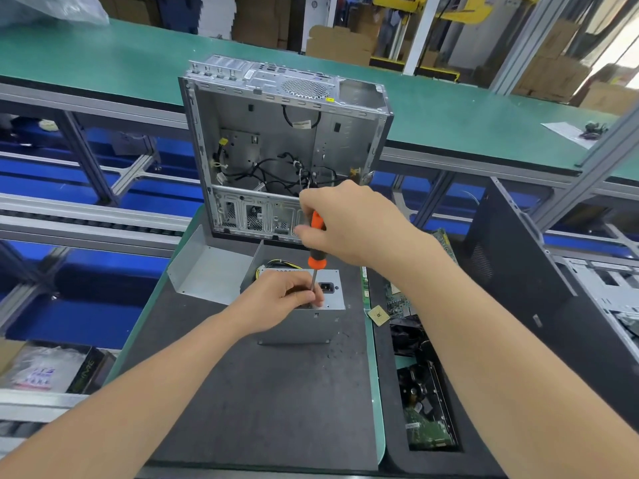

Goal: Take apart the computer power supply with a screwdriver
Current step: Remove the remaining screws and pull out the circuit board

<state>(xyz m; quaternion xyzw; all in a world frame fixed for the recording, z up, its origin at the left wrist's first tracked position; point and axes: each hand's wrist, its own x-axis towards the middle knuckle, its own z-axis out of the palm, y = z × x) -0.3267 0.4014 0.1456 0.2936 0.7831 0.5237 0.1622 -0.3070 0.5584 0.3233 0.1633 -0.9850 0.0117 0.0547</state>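
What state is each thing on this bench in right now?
Power supply: standing on the mat, socket face up, wires showing behind.
Screwdriver: upright, tip down at the power supply's top face.
Right hand grip: closed round the screwdriver handle.
Left hand grip: pinching the screwdriver shaft near the tip.
Computer case: upright, side open, loose cables inside.
Metal cover: detached, lying left of the power supply.
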